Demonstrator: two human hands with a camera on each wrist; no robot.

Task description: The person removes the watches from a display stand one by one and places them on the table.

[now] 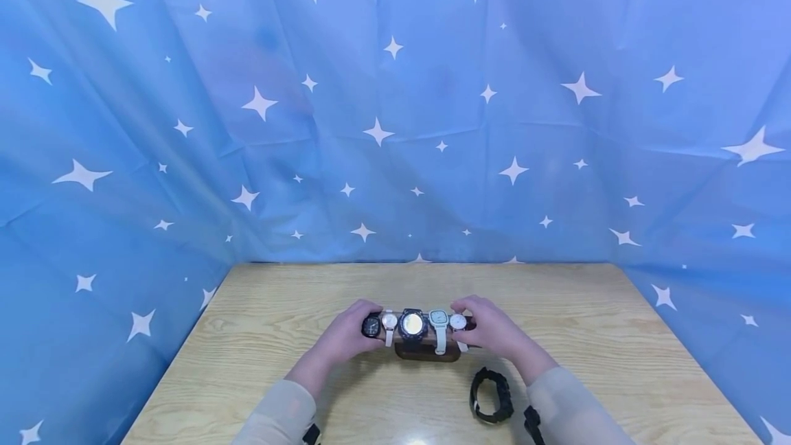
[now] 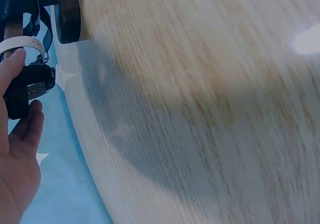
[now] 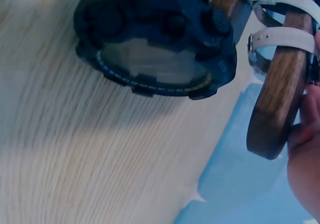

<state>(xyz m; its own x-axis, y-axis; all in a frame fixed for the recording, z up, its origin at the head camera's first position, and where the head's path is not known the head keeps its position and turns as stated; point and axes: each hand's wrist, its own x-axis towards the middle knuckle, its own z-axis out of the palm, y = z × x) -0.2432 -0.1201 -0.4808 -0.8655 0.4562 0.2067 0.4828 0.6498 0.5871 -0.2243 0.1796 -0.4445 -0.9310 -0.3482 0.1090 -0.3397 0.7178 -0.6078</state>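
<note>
A dark wooden watch stand [image 1: 428, 350] carries a row of several watches on its bar. At its left end my left hand [image 1: 351, 332] grips a black square-faced watch [image 1: 371, 326], thumb and fingers on opposite sides. At the other end my right hand [image 1: 489, 326] pinches a round watch with a white strap [image 1: 458, 322]; the bar's wooden end [image 3: 275, 119] sticks out past it. Between the hands sit a small white-strapped watch [image 1: 389, 321], a large black round watch [image 1: 412, 323] and a pale square-faced watch [image 1: 439, 319].
A loose black chunky watch [image 1: 505, 400] lies on the wooden table [image 1: 247, 362] in front of the stand, near my right forearm; it looms large in the right wrist view. Blue star-printed cloth [image 1: 395, 88] hangs behind and beside the table.
</note>
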